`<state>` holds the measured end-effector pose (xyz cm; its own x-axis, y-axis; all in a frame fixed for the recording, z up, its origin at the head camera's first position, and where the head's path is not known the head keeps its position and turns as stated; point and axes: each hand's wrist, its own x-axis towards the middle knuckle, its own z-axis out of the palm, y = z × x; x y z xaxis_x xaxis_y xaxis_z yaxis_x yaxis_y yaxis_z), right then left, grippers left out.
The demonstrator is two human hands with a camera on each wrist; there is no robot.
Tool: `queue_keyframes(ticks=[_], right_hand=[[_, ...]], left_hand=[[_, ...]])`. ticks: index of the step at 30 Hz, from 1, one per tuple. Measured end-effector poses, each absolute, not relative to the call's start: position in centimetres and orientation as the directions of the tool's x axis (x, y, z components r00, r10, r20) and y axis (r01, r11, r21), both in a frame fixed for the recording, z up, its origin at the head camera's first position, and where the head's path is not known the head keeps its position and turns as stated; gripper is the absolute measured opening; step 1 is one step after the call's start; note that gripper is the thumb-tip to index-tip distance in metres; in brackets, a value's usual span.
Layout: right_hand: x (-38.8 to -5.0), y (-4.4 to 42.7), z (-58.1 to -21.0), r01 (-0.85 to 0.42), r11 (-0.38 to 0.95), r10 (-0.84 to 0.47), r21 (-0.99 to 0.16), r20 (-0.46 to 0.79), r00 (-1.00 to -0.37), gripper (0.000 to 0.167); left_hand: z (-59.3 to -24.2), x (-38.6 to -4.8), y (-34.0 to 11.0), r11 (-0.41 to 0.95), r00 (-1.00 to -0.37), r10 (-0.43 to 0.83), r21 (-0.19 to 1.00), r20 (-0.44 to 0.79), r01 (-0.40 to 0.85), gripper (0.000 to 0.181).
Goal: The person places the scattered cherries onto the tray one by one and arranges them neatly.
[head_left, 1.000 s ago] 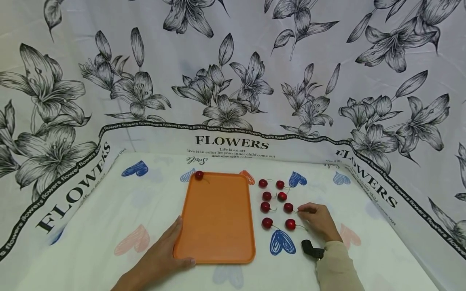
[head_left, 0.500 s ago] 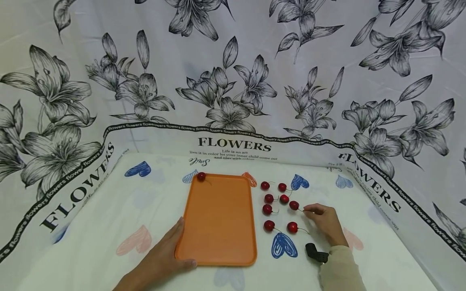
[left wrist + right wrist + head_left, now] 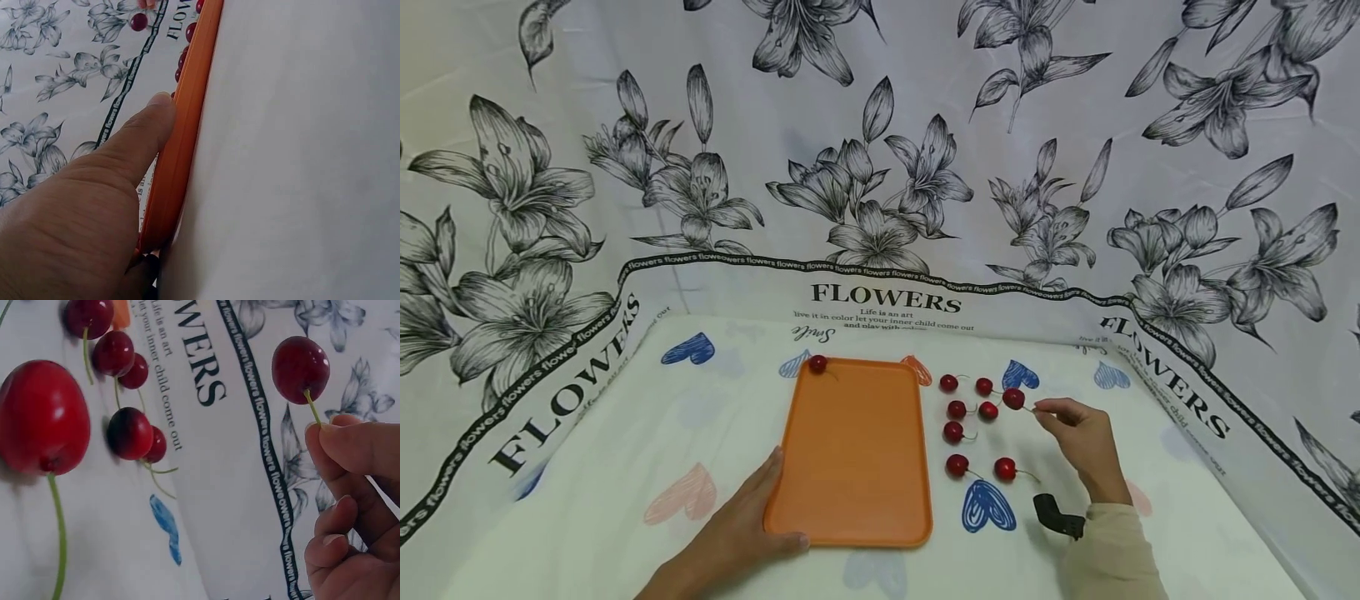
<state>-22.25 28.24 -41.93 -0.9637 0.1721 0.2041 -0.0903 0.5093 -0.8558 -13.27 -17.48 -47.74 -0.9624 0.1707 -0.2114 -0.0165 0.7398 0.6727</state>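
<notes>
In the head view my right hand [image 3: 1078, 437] pinches the green stem of a dark red cherry [image 3: 1013, 399] between thumb and fingertips. The held cherry [image 3: 300, 370] hangs off the fingertips in the right wrist view, raised above the cloth. My left hand [image 3: 737, 525] grips the near left corner of an orange tray [image 3: 853, 467], thumb on the near edge and fingers along the left side. Another cherry [image 3: 817, 364] sits at the tray's far left corner. To the right of the tray lie several loose cherries [image 3: 957, 465], with stems attached.
A white cloth [image 3: 587, 508] printed with hearts covers the table. Behind it hangs a flower-patterned curtain [image 3: 880, 192]. A black device [image 3: 1058, 517] is worn at my right wrist. One loose cherry [image 3: 1005, 469] lies nearest the right forearm.
My right hand has lifted the pinched cherry out of the group, moving it up, away from me and slightly right. The left hand stays on the tray's corner. The head view shifts slightly.
</notes>
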Motion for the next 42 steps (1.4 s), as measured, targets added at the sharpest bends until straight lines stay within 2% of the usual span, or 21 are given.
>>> queue_keyframes(ticks=[9,13,16,23,28,32,42], right_hand=[[-23.1,26.5,-38.7,-0.254,0.465,0.090,-0.848,0.331,-0.939,0.021],[-24.1,25.3,-37.2,-0.338,0.459,0.033,-0.822,0.395,-0.918,0.019],[-24.7,24.2,-36.0,-0.393,0.453,0.003,-0.800,0.442,-0.897,0.017],[-25.3,20.6,-32.6,-0.537,0.356,-0.095,-0.765,0.542,-0.835,0.012],[-24.8,17.2,-30.0,-0.590,0.313,-0.140,-0.744,0.578,-0.804,0.011],[-25.6,15.5,-29.6,-0.632,0.276,-0.167,-0.724,0.612,-0.773,0.011],[-26.8,11.5,-29.8,-0.625,0.174,-0.192,-0.761,0.596,-0.780,0.013]], left_hand=[[-47.8,-13.3,-17.5,0.742,-0.963,0.153,0.669,-0.222,-0.036,0.131],[-48.0,-13.1,-17.6,0.745,-0.967,0.183,0.666,-0.174,0.021,0.127],[-48.1,-13.1,-17.7,0.746,-0.970,0.204,0.663,-0.129,0.069,0.124],[-47.8,-13.2,-17.7,0.742,-0.971,0.197,0.667,-0.136,0.057,0.125],[-47.8,-13.3,-17.8,0.746,-0.973,0.197,0.662,-0.122,0.068,0.125],[-48.0,-13.2,-17.8,0.735,-0.972,0.204,0.673,-0.116,0.074,0.124],[-48.2,-13.1,-17.6,0.747,-0.969,0.167,0.665,-0.182,0.003,0.128]])
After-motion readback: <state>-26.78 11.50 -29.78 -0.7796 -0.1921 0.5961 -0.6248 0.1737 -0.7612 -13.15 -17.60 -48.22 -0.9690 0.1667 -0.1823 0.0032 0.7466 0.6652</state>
